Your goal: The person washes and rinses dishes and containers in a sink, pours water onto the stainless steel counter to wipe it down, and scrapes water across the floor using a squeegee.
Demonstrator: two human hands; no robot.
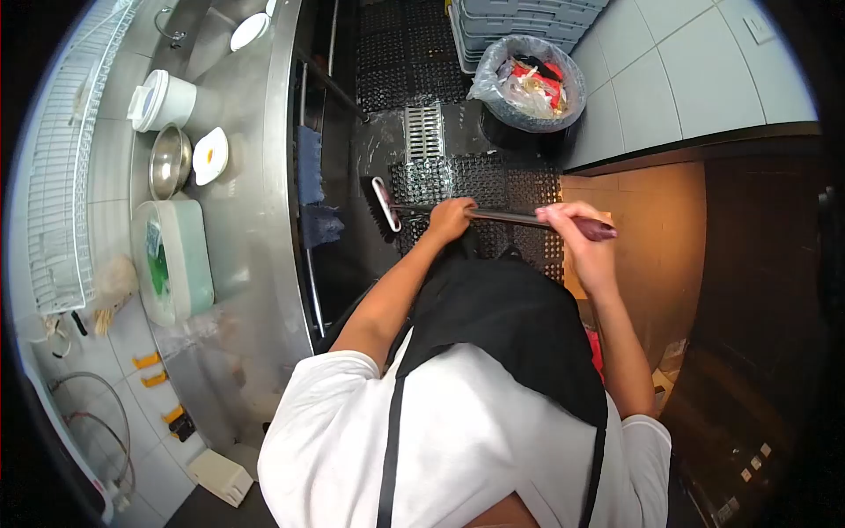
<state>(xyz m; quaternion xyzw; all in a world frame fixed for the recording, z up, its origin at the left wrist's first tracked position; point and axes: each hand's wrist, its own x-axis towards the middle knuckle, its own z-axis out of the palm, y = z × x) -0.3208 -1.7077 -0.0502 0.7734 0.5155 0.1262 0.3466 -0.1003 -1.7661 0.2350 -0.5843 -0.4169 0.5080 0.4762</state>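
Across the front of my body runs a long broom with a dark handle. My left hand is wrapped round the handle close to the brush end. Higher up, by the purple grip at the end, my right hand holds the same handle. At the left, the broom head, with a white band and dark bristles, is down at floor level near the counter's base. Black perforated rubber mats cover the floor below the handle, and a metal drain grate lies beyond them.
A steel counter on my left carries a white bucket, a metal bowl and a lidded tub. Ahead right stand a lined rubbish bin and stacked grey crates. A tiled wall borders the right.
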